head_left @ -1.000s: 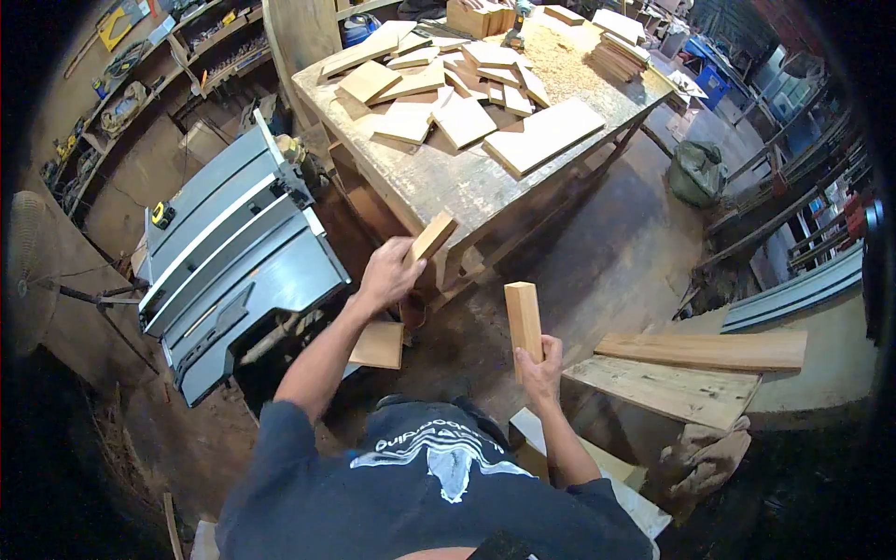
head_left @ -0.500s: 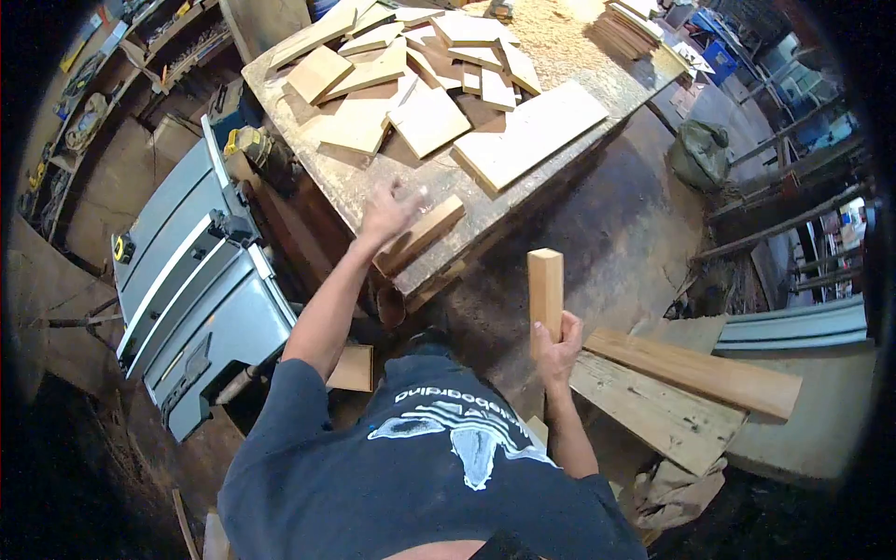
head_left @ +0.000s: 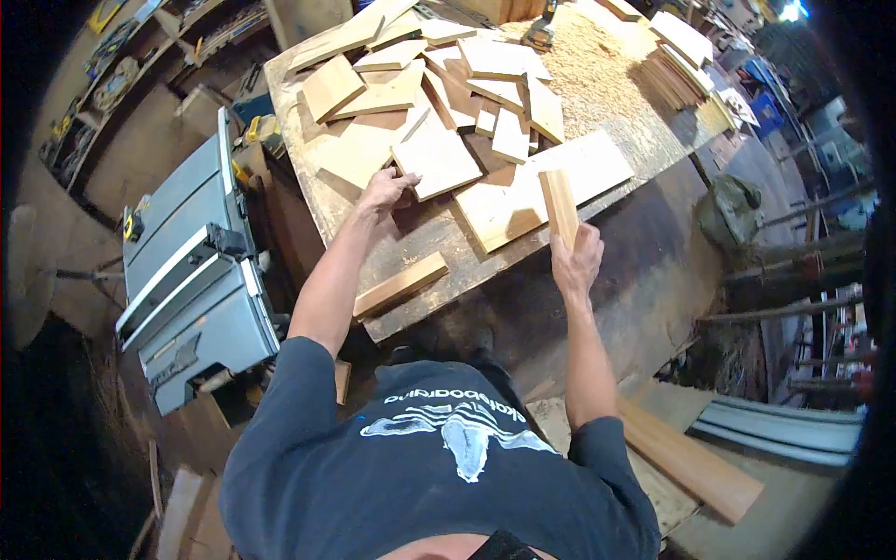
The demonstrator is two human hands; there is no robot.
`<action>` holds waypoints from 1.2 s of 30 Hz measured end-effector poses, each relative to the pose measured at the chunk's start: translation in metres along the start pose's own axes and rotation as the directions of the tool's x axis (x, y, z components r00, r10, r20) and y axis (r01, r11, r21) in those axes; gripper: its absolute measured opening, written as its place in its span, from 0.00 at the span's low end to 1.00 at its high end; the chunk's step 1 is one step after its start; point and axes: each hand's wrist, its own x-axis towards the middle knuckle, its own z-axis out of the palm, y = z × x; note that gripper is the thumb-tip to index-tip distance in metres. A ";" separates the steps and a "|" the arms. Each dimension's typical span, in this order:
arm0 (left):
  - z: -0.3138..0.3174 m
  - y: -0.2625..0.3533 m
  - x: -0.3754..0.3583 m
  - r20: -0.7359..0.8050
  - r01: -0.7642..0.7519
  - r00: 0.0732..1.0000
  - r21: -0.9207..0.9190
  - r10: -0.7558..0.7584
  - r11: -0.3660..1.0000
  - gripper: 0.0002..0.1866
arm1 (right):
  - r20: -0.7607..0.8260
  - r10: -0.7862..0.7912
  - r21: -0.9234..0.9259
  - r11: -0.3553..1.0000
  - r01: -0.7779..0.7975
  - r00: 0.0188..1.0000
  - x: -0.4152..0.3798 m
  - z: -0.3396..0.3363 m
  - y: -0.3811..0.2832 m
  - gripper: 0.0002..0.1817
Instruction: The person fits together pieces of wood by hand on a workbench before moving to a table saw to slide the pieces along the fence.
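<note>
My right hand [head_left: 577, 258] is wrapped round the lower end of a short wooden block [head_left: 558, 201], which stands up from the fist over the table's front edge. The fingers of my left hand [head_left: 385, 193] are closed on the near left corner of a square pale wooden board [head_left: 439, 164], with the thumb on top. Right of that board lies a longer pale plank [head_left: 509, 207], partly behind the block. A second wooden block [head_left: 401, 285] rests on the near left corner of the workbench [head_left: 378, 322].
Several board offcuts [head_left: 373, 93] are heaped on the bench, with sawdust [head_left: 597, 70], a cordless drill [head_left: 541, 33] and stacked thin boards [head_left: 674, 79] beyond. A table saw [head_left: 201, 271] stands at left. Long planks [head_left: 695, 462] lie at lower right.
I have moved closer to the bench. My left hand has gone from beside the block on the bench to the square board. My right hand has raised its block toward the bench edge.
</note>
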 end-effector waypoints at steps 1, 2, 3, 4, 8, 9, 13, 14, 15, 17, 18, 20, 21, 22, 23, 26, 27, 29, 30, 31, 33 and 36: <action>-0.001 0.002 -0.014 -0.025 0.004 1.000 -0.007 -0.004 1.000 0.21 | 0.006 -0.034 -0.080 0.996 0.034 0.999 0.016 0.004 0.004 0.24; -0.001 0.007 -0.029 -0.054 -0.011 0.999 -0.014 0.010 1.000 0.21 | 0.009 -0.067 -0.114 0.991 0.068 0.998 0.033 0.005 0.007 0.24; 0.002 0.014 -0.044 -0.081 -0.032 0.996 -0.024 0.030 0.999 0.21 | 0.013 -0.091 -0.103 0.990 0.092 0.996 0.050 0.005 0.014 0.24; 0.003 0.015 -0.057 -0.102 -0.044 0.994 -0.034 0.041 0.998 0.21 | 0.026 -0.133 -0.162 0.978 0.135 0.991 0.067 0.008 0.024 0.24; 0.003 0.017 -0.119 -0.277 -0.197 0.939 0.046 0.203 0.979 0.24 | 0.164 -0.133 -0.280 0.944 0.175 0.977 0.128 0.026 0.053 0.27; 0.004 0.022 -0.139 -0.326 -0.196 0.918 0.115 0.223 0.974 0.26 | 0.216 -0.086 -0.286 0.947 0.147 0.973 0.138 0.033 0.056 0.29; -0.002 0.001 -0.188 -0.418 -0.237 0.823 0.361 0.384 0.902 0.24 | 0.241 -0.222 -0.429 0.849 0.309 0.945 0.132 0.025 0.025 0.29; -0.001 -0.005 -0.201 -0.431 -0.224 0.832 0.316 0.350 0.922 0.23 | 0.171 -0.363 -0.285 0.872 0.398 0.916 0.123 0.023 0.015 0.30; 0.001 -0.012 -0.210 -0.450 -0.206 0.827 0.312 0.335 0.927 0.23 | 0.075 -0.478 -0.141 0.863 0.484 0.875 0.112 0.024 0.007 0.30; 0.006 -0.027 -0.228 -0.431 -0.272 0.811 0.322 0.396 0.907 0.23 | 0.306 -0.564 0.134 0.823 0.551 0.767 0.080 0.025 -0.022 0.27; 0.009 -0.031 -0.235 -0.444 -0.249 0.822 0.286 0.358 0.925 0.24 | 0.389 -0.592 0.328 0.805 0.494 0.706 0.059 0.038 -0.029 0.27; 0.012 -0.037 -0.244 -0.450 -0.244 0.809 0.328 0.378 0.913 0.25 | 0.482 -0.716 0.549 0.696 0.463 0.505 0.024 0.062 -0.043 0.31; 0.013 -0.039 -0.247 -0.449 -0.243 0.799 0.366 0.399 0.898 0.26 | 0.526 -0.724 0.551 0.690 0.469 0.446 0.010 0.055 -0.062 0.32; 0.016 -0.038 -0.251 -0.453 -0.252 0.795 0.358 0.404 0.899 0.27 | 0.529 -0.728 0.560 0.686 0.465 0.437 -0.001 0.062 -0.068 0.31; 0.018 -0.040 -0.255 -0.461 -0.251 0.792 0.352 0.400 0.902 0.27 | 0.535 -0.731 0.569 0.682 0.460 0.423 -0.010 0.070 -0.072 0.30; 0.018 -0.037 -0.267 -0.427 -0.222 0.836 0.310 0.344 0.925 0.24 | 0.587 -0.731 0.612 0.682 0.399 0.349 -0.024 0.079 -0.083 0.26; 0.015 -0.044 -0.268 -0.425 -0.227 0.837 0.304 0.345 0.925 0.24 | 0.588 -0.729 0.607 0.683 0.405 0.349 -0.029 0.080 -0.084 0.26; 0.007 -0.057 -0.264 -0.390 -0.274 0.833 0.325 0.392 0.905 0.23 | 0.638 -0.697 0.555 0.711 0.432 0.328 -0.034 0.080 -0.089 0.22; 0.006 -0.059 -0.264 -0.383 -0.284 0.834 0.319 0.397 0.904 0.23 | 0.639 -0.694 0.545 0.714 0.440 0.334 -0.037 0.081 -0.088 0.22; 0.004 -0.061 -0.264 -0.375 -0.316 0.823 0.322 0.427 0.892 0.22 | 0.617 -0.698 0.551 0.713 0.434 0.363 -0.041 0.085 -0.087 0.20; -0.001 -0.068 -0.262 -0.359 -0.359 0.811 0.319 0.462 0.877 0.22 | 0.595 -0.699 0.548 0.714 0.436 0.398 -0.049 0.090 -0.084 0.18; -0.006 -0.074 -0.256 -0.317 -0.441 0.816 0.201 0.483 0.875 0.21 | 0.602 -0.673 0.517 0.738 0.433 0.430 -0.051 0.095 -0.085 0.18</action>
